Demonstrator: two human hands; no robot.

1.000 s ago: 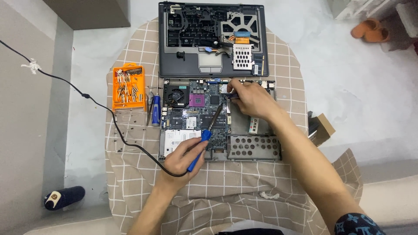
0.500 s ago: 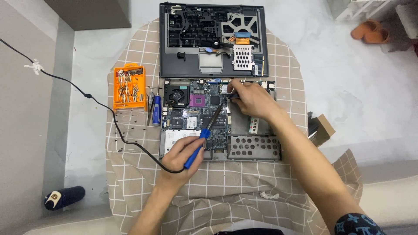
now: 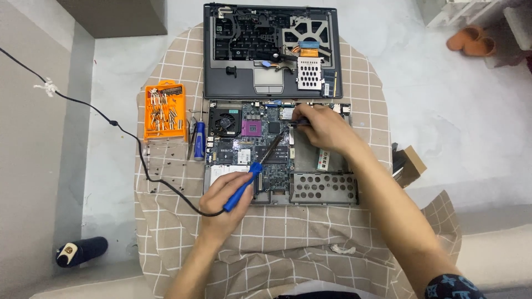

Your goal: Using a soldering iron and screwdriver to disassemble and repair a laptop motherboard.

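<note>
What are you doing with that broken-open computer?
A person is working on an opened laptop base on a checked tablecloth. The left hand holds a blue-handled soldering iron, its tip on the motherboard. The right hand pinches something small at the same spot. An orange screwdriver bit case lies nearby.

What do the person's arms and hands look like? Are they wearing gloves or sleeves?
No gloves: both the left hand and the right hand are bare, with no rings, watch or bracelets that can be seen. Both forearms are uncovered too. Only at the bottom right corner does clothing show: a dark navy sleeve with a light blue pattern on the right arm. No sleeve shows on the left arm.
</note>
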